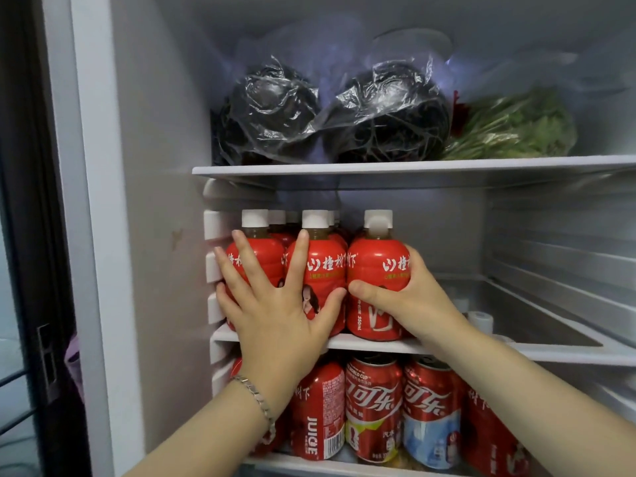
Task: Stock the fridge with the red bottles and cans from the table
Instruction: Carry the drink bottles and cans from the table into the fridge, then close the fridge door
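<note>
Nearest: cans (373, 407) packed on lower shelf (292, 465). Up one, L hand (275, 304) flat, fingers spread, bracing two front bottles (320, 266); R hand (402, 297) wrapped round third bottle (375, 266) on mid shelf (550, 354) (placing step, I'd say). Next: nudge it snug vs neighbours, release w/o toppling.

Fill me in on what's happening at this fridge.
A person is stocking drinks. The left-hand grip presses flat, fingers spread, against two front red bottles on the middle shelf; the right-hand grip curls round a third bottle beside them. Red cans stand underneath.
</note>
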`<state>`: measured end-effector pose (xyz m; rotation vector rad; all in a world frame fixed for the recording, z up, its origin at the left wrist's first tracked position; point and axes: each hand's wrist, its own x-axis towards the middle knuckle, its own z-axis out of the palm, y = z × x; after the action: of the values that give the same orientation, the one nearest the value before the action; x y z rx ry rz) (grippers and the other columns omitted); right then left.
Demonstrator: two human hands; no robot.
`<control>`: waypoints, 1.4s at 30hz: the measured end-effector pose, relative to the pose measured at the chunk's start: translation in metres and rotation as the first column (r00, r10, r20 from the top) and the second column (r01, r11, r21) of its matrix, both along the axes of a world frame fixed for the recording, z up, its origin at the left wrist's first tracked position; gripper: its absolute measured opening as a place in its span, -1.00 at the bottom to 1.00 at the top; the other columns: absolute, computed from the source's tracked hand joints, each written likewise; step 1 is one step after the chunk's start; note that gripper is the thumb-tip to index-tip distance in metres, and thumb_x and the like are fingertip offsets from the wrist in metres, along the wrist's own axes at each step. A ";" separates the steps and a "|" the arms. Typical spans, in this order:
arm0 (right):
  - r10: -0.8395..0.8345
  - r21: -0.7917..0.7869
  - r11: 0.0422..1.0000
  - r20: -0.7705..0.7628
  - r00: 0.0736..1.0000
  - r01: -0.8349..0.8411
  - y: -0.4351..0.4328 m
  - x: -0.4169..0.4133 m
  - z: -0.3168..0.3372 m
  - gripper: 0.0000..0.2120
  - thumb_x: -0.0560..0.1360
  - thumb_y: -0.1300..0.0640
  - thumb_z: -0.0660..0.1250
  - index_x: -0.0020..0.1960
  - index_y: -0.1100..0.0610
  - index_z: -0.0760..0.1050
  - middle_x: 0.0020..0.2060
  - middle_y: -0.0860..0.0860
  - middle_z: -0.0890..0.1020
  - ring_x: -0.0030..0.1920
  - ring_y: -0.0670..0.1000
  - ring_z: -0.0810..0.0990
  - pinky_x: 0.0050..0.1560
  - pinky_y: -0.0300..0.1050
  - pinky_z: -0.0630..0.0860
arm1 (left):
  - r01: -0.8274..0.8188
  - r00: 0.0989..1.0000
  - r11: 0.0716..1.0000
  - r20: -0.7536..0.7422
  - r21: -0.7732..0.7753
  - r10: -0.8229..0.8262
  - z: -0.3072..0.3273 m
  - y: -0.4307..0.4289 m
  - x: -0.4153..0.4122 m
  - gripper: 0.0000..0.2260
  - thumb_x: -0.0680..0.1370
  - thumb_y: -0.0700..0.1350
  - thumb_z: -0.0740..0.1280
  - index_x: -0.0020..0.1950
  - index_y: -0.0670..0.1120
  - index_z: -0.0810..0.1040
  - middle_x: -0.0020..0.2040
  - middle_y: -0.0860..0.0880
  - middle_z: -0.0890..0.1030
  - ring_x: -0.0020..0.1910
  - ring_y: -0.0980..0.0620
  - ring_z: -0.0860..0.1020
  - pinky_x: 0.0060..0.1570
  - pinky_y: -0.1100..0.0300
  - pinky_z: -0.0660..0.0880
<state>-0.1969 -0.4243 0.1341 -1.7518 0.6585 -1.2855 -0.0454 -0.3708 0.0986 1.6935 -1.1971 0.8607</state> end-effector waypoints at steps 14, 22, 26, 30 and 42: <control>-0.243 -0.198 0.970 -0.809 0.534 0.141 0.041 -0.025 0.026 -0.46 0.40 -0.11 0.44 0.27 0.10 0.39 0.13 -0.07 0.55 0.11 -0.06 0.53 0.02 -0.30 0.41 | 0.038 0.976 0.985 0.207 0.167 -0.072 0.031 0.031 -0.011 -0.40 0.39 0.10 0.27 0.34 -0.20 0.40 0.40 -0.25 0.31 0.40 -0.22 0.18 0.31 -0.26 0.19; -0.567 -0.474 0.823 -0.722 0.396 0.314 0.088 -0.059 0.020 -0.77 0.48 0.06 0.31 0.07 0.15 0.58 0.04 0.09 0.63 0.06 0.13 0.59 0.01 -0.07 0.53 | 0.269 0.955 0.771 -0.054 0.577 -0.292 0.057 0.093 -0.045 -0.80 0.55 -0.02 0.19 -0.07 -0.10 0.52 -0.20 -0.02 0.57 -0.17 -0.04 0.57 -0.26 0.17 0.44; -0.452 -0.385 0.892 -0.767 0.456 0.238 0.122 -0.071 -0.003 -0.87 0.48 0.11 0.29 -0.05 0.08 0.60 0.00 0.06 0.66 0.03 0.09 0.59 0.04 -0.09 0.51 | 0.308 0.944 0.517 -0.187 0.799 -0.273 0.039 0.123 -0.068 -0.75 0.56 -0.01 0.22 -0.15 -0.17 0.53 -0.21 -0.08 0.56 -0.29 0.02 0.49 -0.29 0.22 0.45; -0.362 -0.319 0.932 -0.827 0.431 0.171 0.165 -0.090 -0.031 -0.86 0.50 0.13 0.22 -0.20 0.09 0.51 -0.07 0.06 0.62 -0.02 0.12 0.58 -0.10 -0.12 0.45 | 0.397 0.918 0.533 -0.319 0.747 -0.237 0.014 0.166 -0.097 -0.80 0.56 -0.10 0.21 -0.24 -0.13 0.45 -0.11 -0.18 0.60 -0.20 -0.03 0.54 -0.17 0.20 0.42; -0.460 -0.378 0.877 -0.840 0.289 0.298 0.310 -0.194 -0.064 -0.82 0.53 0.07 0.21 0.00 0.13 0.54 0.03 0.09 0.61 -0.07 0.13 0.52 -0.12 -0.15 0.39 | 0.323 0.946 0.597 -0.242 0.735 -0.214 -0.012 0.300 -0.168 -0.78 0.54 -0.09 0.20 -0.32 -0.07 0.40 -0.31 -0.02 0.51 -0.25 -0.04 0.52 -0.17 0.15 0.51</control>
<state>-0.3909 -0.1144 0.0705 -2.5097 1.7643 -0.4567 -0.2133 -0.0705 0.0862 2.0868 -1.8317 -0.0121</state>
